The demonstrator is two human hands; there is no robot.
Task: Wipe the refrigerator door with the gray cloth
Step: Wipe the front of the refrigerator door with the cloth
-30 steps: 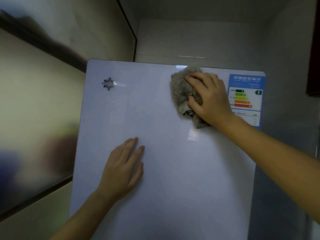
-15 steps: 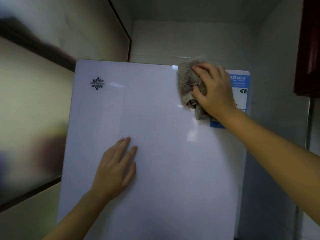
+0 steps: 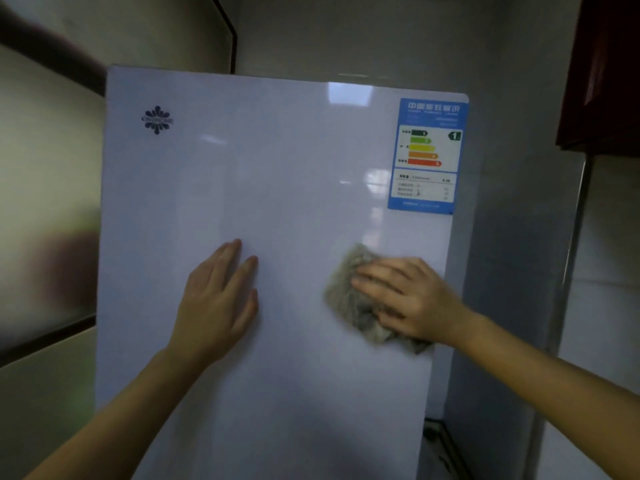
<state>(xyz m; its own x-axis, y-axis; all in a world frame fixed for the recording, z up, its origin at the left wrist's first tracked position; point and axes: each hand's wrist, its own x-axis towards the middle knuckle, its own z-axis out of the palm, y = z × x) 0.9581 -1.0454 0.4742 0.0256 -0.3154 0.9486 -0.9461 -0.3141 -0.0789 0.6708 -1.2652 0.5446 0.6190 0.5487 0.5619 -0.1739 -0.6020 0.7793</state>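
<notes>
The cloth [image 3: 348,299] is pressed against the door [image 3: 277,188] by the right hand [image 3: 408,299], whose fingers are laid nearly straight across it. It is held at the door's right side, below the energy label [image 3: 427,155]. The left hand [image 3: 218,299] is spread flat on the door, left of the cloth and apart from it. A logo [image 3: 157,120] is seen at the upper left.

Glossy, smooth white refrigerator door [image 3: 277,202] catching reflections; fuzzy, rough gray cloth [image 3: 349,299] against it; shiny printed paper label [image 3: 427,155] at the upper right corner.
</notes>
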